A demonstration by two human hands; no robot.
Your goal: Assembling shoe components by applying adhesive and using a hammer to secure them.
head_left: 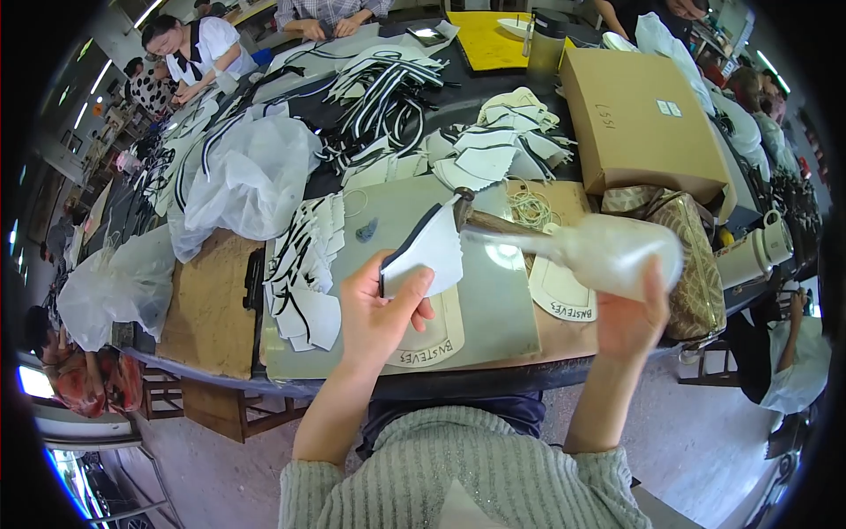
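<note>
Since the head view is the only feed I've got on this rig, that's what I'm going by from my end. My left hand [383, 304] has a small white, roughly triangular panel with a black-trimmed edge [432, 256] pinched between thumb and fingers, held up off the table and tilted. My right hand [636, 317] looks wrapped around a translucent white bottle with a long narrow spout [617, 256], but it's so smeared by motion that I can't tell how firm the grip is. The spout points at the panel; can't tell if the two touch.

Just beyond the panel is a dark-headed hammer with a wooden handle [507, 222]. Left of the left hand there's a messy row of white, black-edged pieces [304, 273], and under both hands, a smooth grey-green board [502, 309]. Past the right hand sits a big brown cardboard box [639, 115].

My guess is we're at the gluing step, putting something along the panel's edge, though I can't see any liquid. If that's right, the next move calls for a steady left pinch, fingertips clear of that edge, and the spout guided gently along it.
</note>
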